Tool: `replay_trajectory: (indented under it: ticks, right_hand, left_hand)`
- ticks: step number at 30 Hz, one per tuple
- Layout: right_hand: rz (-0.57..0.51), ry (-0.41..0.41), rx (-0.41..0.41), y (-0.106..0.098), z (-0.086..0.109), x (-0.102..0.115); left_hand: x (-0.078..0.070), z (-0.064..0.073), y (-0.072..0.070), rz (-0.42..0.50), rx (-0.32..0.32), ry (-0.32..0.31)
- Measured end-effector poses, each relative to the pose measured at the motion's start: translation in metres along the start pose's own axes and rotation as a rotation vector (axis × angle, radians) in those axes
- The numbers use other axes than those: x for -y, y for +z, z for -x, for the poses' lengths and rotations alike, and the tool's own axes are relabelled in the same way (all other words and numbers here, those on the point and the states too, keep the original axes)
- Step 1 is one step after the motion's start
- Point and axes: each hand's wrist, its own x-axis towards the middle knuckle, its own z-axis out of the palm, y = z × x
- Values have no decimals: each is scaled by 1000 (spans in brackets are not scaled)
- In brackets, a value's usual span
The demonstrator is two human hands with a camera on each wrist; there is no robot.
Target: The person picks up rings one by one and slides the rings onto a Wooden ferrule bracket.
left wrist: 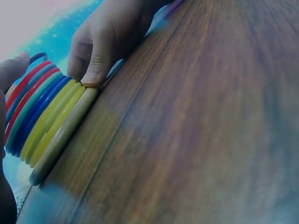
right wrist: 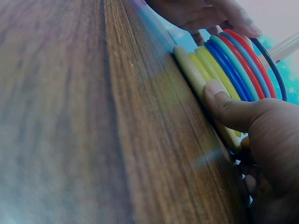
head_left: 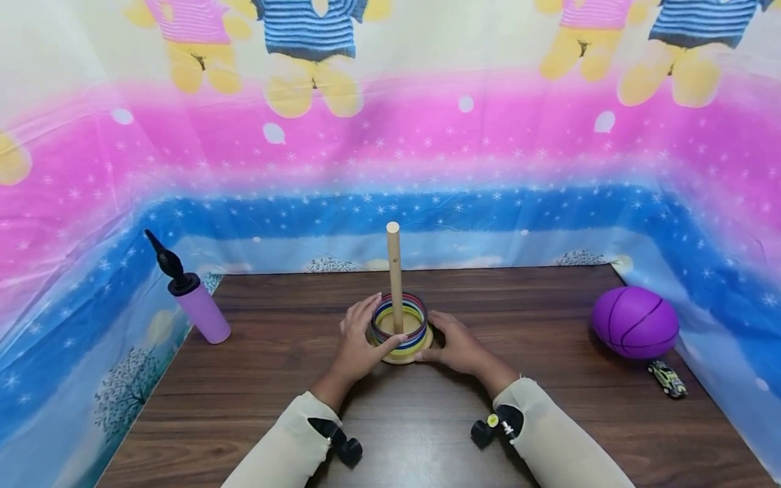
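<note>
A wooden base (right wrist: 189,70) with an upright wooden peg (head_left: 395,278) stands mid-table. Stacked round the peg are several rings, with yellow rings (left wrist: 51,119) lowest, then blue rings (right wrist: 229,67), a teal ring and red rings (left wrist: 30,77). A black ring (right wrist: 275,70) tops the pile, tilted slightly away from the ring beneath. My left hand (head_left: 361,339) grips this top ring from the left, thumb at the front and fingers toward the back. From the right, my right hand (head_left: 457,346) holds the base, its thumb against the base's edge.
A purple pump (head_left: 204,312) with a black nozzle stands at the table's left edge. Toward the right lie a purple ball (head_left: 634,322) and a small toy car (head_left: 667,378). A printed cloth (head_left: 427,149) hangs behind and along both sides.
</note>
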Motion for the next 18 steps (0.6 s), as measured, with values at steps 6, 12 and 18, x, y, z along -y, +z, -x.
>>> replay_trajectory:
  ticks: [6, 12, 18]
  right_hand:
    - [1, -1, -3, 0, 0, -1]
    - [2, -1, -3, 0, 0, -1]
    - [7, 5, -2, 0, 0, 0]
  left_hand:
    - [0, 0, 0, 2, 4, 2]
    - [-2, 0, 0, 5, 16, -7]
    - [-1, 1, 0, -3, 16, -2]
